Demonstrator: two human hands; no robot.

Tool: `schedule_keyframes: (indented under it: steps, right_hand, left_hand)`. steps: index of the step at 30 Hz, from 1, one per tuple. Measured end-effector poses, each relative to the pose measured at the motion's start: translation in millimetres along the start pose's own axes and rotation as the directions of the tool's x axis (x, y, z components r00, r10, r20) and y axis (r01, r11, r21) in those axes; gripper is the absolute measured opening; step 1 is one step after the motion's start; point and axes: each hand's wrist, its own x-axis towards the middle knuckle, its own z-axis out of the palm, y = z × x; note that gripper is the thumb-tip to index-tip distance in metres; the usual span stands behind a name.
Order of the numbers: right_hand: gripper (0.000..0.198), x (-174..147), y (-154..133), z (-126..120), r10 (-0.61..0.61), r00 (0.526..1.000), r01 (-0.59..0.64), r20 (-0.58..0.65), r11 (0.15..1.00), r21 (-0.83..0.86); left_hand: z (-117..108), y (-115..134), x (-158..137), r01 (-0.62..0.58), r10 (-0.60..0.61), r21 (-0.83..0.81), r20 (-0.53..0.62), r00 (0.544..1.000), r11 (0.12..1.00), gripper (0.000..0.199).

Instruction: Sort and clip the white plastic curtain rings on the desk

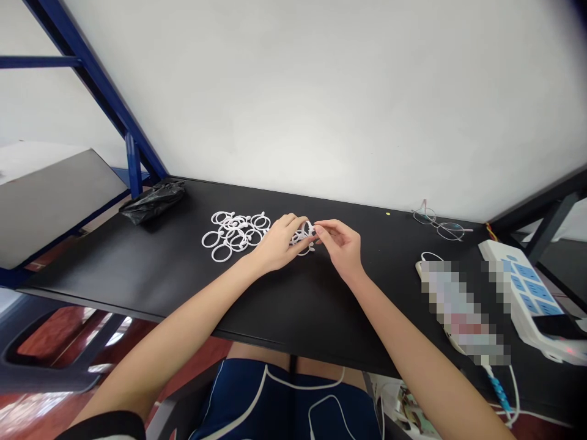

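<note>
On the black tabletop [174, 269], a loose pile of white plastic rings [222, 252], each with a small knob, lies to the left of my left hand [280, 243]. Between its thumb and fingers my left hand grips one white ring [304, 227]. My right hand [340, 245] pinches at the right side of that same ring, near its small knob. More white rings lie on the table beneath my fingers, partly hidden by my left hand. Exactly how my fingertips meet the ring is too small to make out.
A crumpled black plastic bag [153, 201] is at the back left. Eyeglasses [438, 225] rest near the wall at the right. A phone with a blurred screen [463, 315], its charging cable [499, 391] and a white power strip [532, 293] lie at the far right.
</note>
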Motion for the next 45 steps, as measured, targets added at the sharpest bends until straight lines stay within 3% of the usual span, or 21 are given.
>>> schedule_keyframes:
  steps: [10, 17, 26, 45]
  right_hand:
    - [0.016, 1.4, -2.9, 0.3, 0.007, 0.999, -0.006, -0.032, 0.999, 0.035]
    - [0.017, -3.7, -4.9, 6.5, 0.014, 0.994, -0.013, -0.110, 1.000, 0.016]
    - [0.022, -8.2, -7.3, 9.5, 0.030, 0.992, -0.034, -0.122, 0.999, -0.032]
    - [0.021, -8.8, -5.4, 10.6, 0.015, 0.993, -0.016, -0.114, 1.000, -0.012]
  left_hand:
    - [-5.7, 5.9, 2.9, 0.116, -0.107, -0.135, 0.071, 0.992, 0.984, 0.034]
    - [-4.0, 8.2, 4.8, 0.273, -0.219, -0.347, 0.188, 0.958, 0.897, 0.042]
    - [-4.3, 10.7, 5.3, 0.306, -0.216, -0.402, 0.254, 0.943, 0.863, 0.047]
    - [-2.9, 6.2, 4.8, 0.299, -0.214, -0.402, 0.243, 0.946, 0.866, 0.045]
